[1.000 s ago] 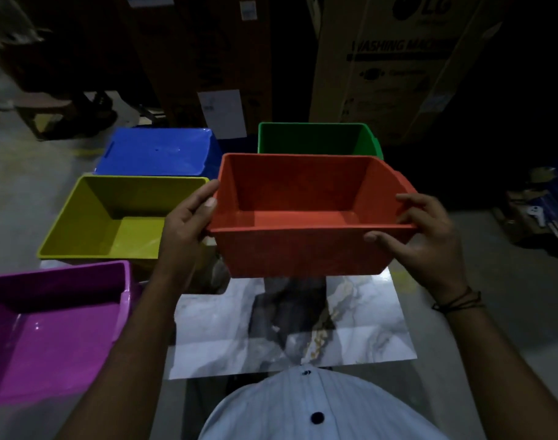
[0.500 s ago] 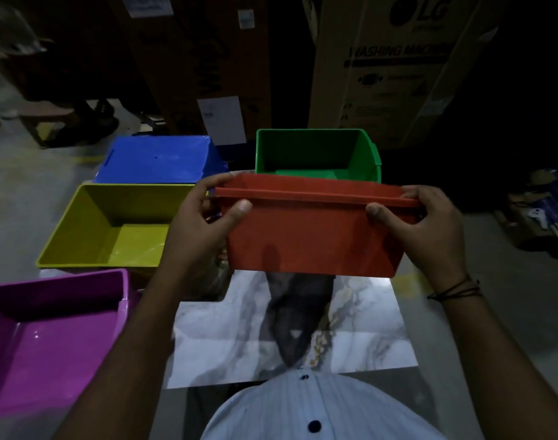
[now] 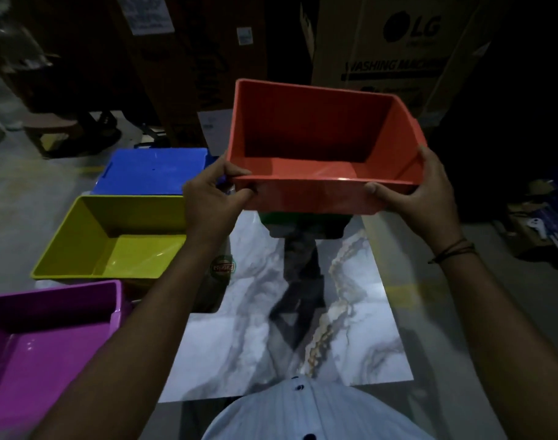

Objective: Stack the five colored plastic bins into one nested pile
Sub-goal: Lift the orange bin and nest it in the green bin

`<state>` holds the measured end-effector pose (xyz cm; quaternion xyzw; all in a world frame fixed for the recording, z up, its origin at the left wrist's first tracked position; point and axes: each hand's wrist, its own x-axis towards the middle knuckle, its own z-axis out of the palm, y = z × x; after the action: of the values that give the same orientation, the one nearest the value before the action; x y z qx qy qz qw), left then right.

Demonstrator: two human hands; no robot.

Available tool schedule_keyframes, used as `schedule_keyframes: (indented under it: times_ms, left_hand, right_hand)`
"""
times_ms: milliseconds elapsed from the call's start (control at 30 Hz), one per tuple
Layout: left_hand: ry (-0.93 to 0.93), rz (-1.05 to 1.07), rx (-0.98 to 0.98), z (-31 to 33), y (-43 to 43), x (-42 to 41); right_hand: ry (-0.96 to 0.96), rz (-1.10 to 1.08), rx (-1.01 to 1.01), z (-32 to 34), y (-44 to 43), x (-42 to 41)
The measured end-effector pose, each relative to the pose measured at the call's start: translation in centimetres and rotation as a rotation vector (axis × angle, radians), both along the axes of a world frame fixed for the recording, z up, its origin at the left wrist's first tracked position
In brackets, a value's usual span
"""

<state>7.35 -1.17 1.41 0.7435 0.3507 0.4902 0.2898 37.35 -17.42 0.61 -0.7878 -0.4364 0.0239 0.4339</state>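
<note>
Fingers point(image 3: 239, 193) of left hand point(image 3: 208, 198) and right hand point(image 3: 420, 188) clamped on near corners of red bin point(image 3: 319, 154), held w/ mouth up over green bin point(image 3: 303, 219), mostly hidden. Risk: tilted drop jams rims, no nest. Yellow bin point(image 3: 112, 236), purple bin point(image 3: 49, 341) left; blue bin point(image 3: 150, 171) inverted, far left.

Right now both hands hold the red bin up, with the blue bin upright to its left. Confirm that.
Not quite. In the head view the left hand and right hand do hold the red bin up, but the blue bin lies upside down, base showing.
</note>
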Motion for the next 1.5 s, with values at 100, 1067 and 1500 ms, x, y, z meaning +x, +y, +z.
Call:
schedule_keyframes:
  times_ms: [100, 1067, 1500]
  left_hand:
    - [0.07, -0.019, -0.014, -0.5, 2.3, 1.7]
    - [0.302, -0.041, -0.301, -8.1, 10.5, 8.0]
    - [0.547, 0.003, -0.321, -11.2, 10.4, 8.5]
  right_hand:
    - [0.045, 0.023, -0.002, -0.3, 2.1, 1.9]
    - [0.106, 0.061, -0.14, -8.1, 10.5, 8.9]
    - [0.042, 0.055, -0.316, -10.7, 10.3, 7.4]
